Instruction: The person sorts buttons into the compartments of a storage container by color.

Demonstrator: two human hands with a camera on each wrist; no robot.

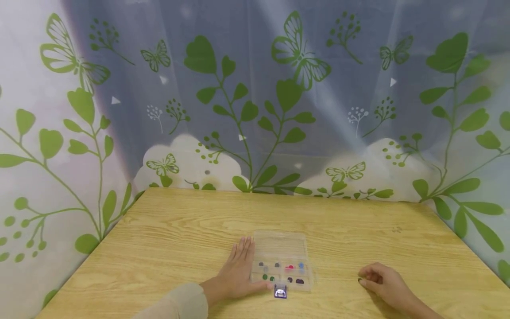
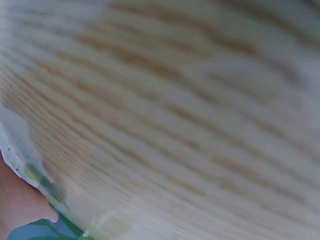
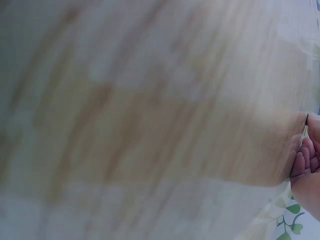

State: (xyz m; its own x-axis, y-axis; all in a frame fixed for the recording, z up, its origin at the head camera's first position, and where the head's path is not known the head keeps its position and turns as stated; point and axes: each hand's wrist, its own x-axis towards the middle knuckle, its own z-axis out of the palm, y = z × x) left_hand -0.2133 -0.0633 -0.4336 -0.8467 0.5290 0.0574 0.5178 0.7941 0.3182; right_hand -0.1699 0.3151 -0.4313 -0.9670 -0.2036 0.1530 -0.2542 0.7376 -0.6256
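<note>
A clear plastic box [image 1: 280, 273] with its lid [image 1: 280, 246] laid back lies on the table. Small round pieces in grey, red, blue, green and dark purple sit in its compartments. My left hand [image 1: 239, 274] lies along the box's left side, fingers straight and thumb across the near edge. In the left wrist view only part of that hand [image 2: 22, 202] shows. To the right, apart from the box, my right hand [image 1: 384, 283] pinches a small dark green round piece [image 1: 360, 280] between thumb and finger. The right wrist view catches that hand [image 3: 307, 155] at its edge.
A small square piece [image 1: 280, 291] with a dark blue edge and white mark is at the box's near edge. The wood-grain table [image 1: 191, 221] reaches back to a curtain [image 1: 255, 102] printed with leaves and butterflies.
</note>
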